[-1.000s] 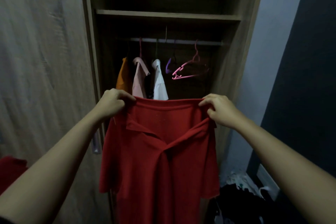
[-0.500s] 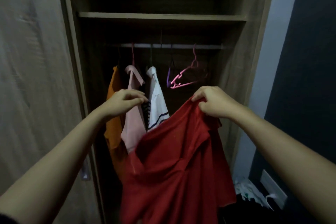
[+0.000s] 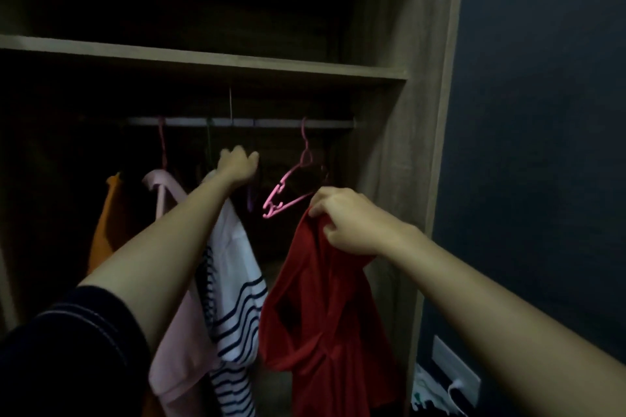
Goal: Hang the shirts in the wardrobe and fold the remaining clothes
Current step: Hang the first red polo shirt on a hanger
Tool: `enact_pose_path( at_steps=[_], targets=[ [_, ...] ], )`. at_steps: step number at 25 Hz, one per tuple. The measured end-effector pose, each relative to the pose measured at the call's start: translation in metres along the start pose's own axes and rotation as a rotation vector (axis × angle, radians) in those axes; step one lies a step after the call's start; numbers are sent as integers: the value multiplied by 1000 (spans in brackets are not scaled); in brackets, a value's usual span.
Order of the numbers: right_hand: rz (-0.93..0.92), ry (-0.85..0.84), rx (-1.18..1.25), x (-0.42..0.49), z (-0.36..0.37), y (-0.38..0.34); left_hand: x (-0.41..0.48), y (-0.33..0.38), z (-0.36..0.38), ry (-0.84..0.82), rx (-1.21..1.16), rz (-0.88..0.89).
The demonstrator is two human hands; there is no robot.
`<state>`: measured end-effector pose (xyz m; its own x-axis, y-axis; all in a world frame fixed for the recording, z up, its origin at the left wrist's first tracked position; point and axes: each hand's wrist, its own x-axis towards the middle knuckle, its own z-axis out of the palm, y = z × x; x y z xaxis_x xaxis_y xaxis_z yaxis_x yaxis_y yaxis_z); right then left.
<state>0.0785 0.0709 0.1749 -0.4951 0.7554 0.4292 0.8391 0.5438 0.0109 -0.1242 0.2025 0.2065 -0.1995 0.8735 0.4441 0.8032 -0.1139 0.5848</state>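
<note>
Orange cloth hangs furthest left on the wardrobe rail (image 3: pixel 271 122): an orange shirt (image 3: pixel 103 223), half lost in shadow. Just right of it is a pink shirt (image 3: pixel 162 189) on a pink hook, and next a white striped shirt (image 3: pixel 233 267), its dark bands showing low down. The left arm, in a dark sleeve (image 3: pixel 67 349), crosses in front of these two garments and reaches far into the wardrobe. The left hand (image 3: pixel 237 164) is raised below the rail, above the striped shirt's collar, with its fingers curled forward. The light is too dim to tell whether they close on anything. A purple hanger (image 3: pixel 250 200) hangs just beside and below that hand.

To the right, an empty pink hanger (image 3: pixel 273 205) dangles tilted from the rail, under the wooden shelf (image 3: pixel 203 59). Nearer and lower, the right hand (image 3: pixel 345 220) pinches a bunched edge of the red shirt (image 3: pixel 318 315) between thumb and curled fingers. The shirt hangs limp from that grip, in front of the wardrobe opening and just right of the striped one, not on any hanger. Further right stand the wardrobe's side panel (image 3: pixel 389 162) and a dark wall (image 3: pixel 542 145) with a white socket (image 3: pixel 454 369) low down.
</note>
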Motion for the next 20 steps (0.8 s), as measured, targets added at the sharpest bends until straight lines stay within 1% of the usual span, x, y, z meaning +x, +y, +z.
enact_pose_path(
  at_steps=[2, 4, 5, 9, 13, 15, 20],
  targets=[
    [-3, 11, 11, 1, 2, 9, 20, -6, 12, -31, -33, -114],
    [13, 14, 28, -2, 3, 15, 30, -11, 26, -83, -36, -138],
    [29, 15, 33, -4, 5, 18, 33, -10, 31, -78, -34, -126],
    [93, 49, 78, -4, 12, 26, 33, 0, 42, 103, -111, -107],
    [102, 66, 110, -4, 22, 27, 14, -1, 33, 154, -71, -43],
    [86, 61, 118, -2, 33, 26, -7, -2, 20, 202, -44, -14],
    [87, 64, 156, 3, 56, 29, -86, -22, -23, 405, 20, 104]
  ],
)
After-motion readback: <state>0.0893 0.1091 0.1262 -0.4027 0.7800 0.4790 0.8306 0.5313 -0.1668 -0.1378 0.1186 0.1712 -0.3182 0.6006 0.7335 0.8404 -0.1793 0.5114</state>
